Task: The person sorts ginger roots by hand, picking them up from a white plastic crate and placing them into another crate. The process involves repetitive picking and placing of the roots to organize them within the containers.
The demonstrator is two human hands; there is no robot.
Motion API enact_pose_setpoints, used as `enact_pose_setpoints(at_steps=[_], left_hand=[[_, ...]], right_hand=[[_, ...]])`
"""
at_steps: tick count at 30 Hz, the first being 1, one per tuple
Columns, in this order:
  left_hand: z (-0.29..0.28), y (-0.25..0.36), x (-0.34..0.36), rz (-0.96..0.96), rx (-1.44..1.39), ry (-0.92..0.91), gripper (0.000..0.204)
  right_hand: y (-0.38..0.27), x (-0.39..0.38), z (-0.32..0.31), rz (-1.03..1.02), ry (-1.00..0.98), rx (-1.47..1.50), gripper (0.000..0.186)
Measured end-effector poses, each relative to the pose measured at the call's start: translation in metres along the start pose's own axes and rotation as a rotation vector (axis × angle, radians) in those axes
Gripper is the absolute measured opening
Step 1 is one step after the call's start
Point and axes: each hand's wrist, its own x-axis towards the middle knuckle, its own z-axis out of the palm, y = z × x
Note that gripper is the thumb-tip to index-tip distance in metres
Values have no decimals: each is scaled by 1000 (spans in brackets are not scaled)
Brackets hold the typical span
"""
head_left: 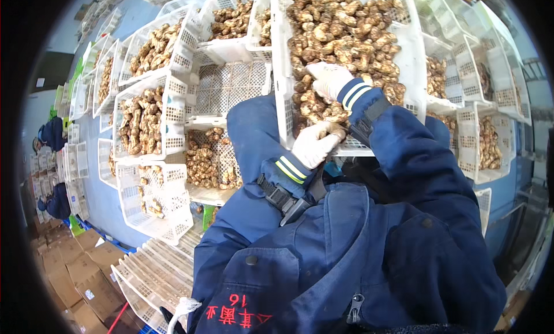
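A large white plastic crate [413,57] sits in front of me, heaped with brown, knobbly mushrooms [340,28]. My right hand [330,80], in a white glove, reaches over the pile; its thumb and fingers are apart, resting among the mushrooms. Nearer to me, my left hand [314,145], also gloved in white, is curled at the crate's near left corner. What its fingers close on, if anything, is hidden. Both wrists wear dark blue cuffs with pale stripes, and buckled straps cross the sleeves.
To the left, a white crate of mushrooms [141,123] stands beside a crate with few mushrooms [153,198] and a bare-bottomed crate [228,89]. More filled crates [489,146] stand to the right. Stacked crates [158,270] and cardboard boxes [86,265] lie lower left. Other people [53,132] are far left.
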Motion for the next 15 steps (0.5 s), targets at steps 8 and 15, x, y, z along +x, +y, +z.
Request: enact_pose_setpoints(at_steps=[8,15], left_hand=[[0,4,3,-1,36,-36,22],[-2,0,5,6,-97,8,20]], right_hand=[[1,30,20,223,-67,101,52],[17,39,16,254,-25,253,45]])
